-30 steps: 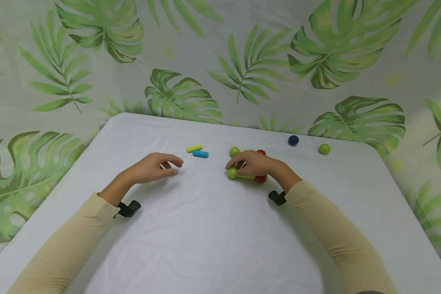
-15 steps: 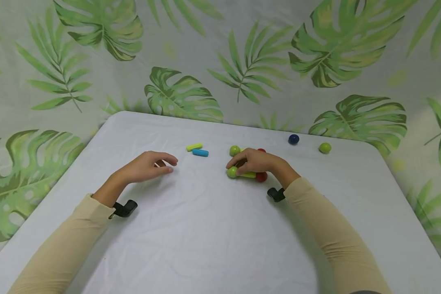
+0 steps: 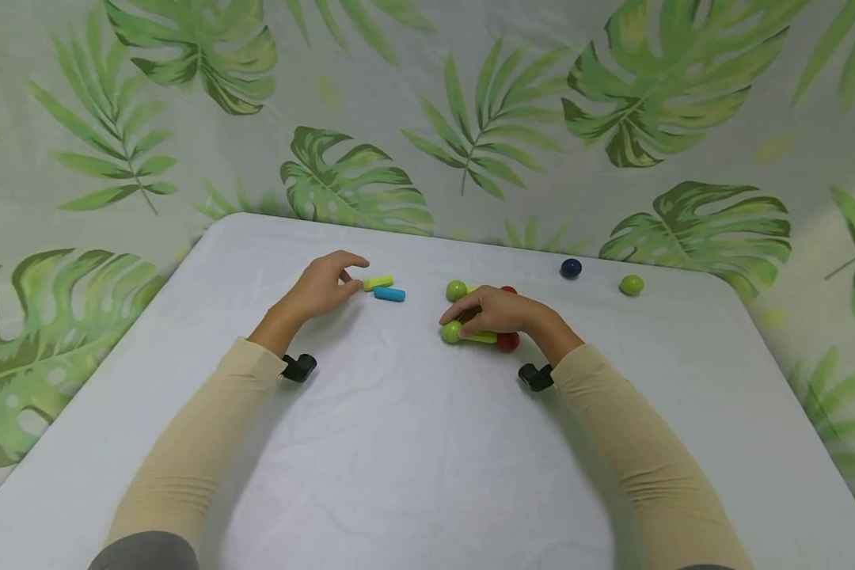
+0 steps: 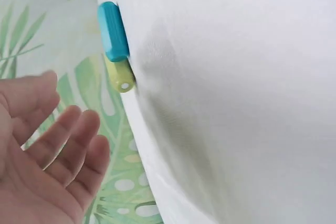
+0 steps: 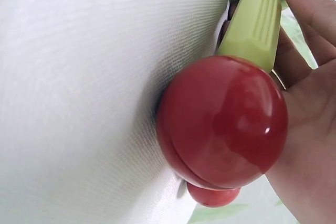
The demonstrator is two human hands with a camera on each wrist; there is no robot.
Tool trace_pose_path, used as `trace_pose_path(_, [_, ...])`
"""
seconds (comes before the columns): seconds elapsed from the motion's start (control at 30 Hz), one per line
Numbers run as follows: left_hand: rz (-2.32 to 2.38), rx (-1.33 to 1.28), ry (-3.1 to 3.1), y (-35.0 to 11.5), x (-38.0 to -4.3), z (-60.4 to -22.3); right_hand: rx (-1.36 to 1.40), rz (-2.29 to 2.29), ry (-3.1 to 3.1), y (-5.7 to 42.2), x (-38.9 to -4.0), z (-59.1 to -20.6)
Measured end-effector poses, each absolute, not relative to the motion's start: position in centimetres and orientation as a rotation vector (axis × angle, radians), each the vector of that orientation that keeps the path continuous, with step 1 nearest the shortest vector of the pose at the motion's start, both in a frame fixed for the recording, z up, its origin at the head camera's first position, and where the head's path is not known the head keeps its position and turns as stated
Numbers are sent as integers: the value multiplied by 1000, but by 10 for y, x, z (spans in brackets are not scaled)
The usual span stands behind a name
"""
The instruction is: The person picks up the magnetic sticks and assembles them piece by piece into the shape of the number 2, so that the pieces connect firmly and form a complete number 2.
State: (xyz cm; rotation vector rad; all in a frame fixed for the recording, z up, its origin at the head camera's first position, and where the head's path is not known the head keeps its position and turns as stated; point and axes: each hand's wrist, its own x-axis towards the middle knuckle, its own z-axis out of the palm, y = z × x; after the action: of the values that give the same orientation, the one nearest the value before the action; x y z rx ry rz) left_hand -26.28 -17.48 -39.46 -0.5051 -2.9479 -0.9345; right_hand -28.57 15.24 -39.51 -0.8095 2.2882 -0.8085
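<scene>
My right hand (image 3: pixel 495 309) pinches a green ball (image 3: pixel 451 332) between thumb and fingers. From that ball a yellow-green ribbed rod (image 5: pixel 252 27) runs to a glossy red ball (image 5: pixel 223 121), large in the right wrist view. Behind the hand, another green ball (image 3: pixel 456 290) and another red ball (image 3: pixel 509 290) show in part; the hand hides what lies between. My left hand (image 3: pixel 321 285) hangs over the table with relaxed fingers and holds nothing. Its thumb tip overlaps the near end of a yellow rod (image 3: pixel 380 282) in the head view. A blue rod (image 4: pixel 113 32) lies against the yellow one.
A dark blue ball (image 3: pixel 571 268) and a loose green ball (image 3: pixel 631 285) sit near the table's back right edge. The table (image 3: pixel 399 443) wears a white cloth. Behind it hangs a leaf-patterned curtain (image 3: pixel 370 71).
My left hand first draws back slightly to the left, then moves forward and right to the yellow rod. My right hand stays at the green ball almost unmoved.
</scene>
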Motion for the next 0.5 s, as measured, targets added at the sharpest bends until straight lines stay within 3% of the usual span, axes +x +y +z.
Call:
trace_pose_path(0.23, [-892, -556, -3108, -162, -300, -396, -797, -832, 2287, 155, -286, -395])
trace_pose_path(0.5, [-892, -557, -3264, -155, -308, -405, -813, -822, 2280, 157, -288, -397])
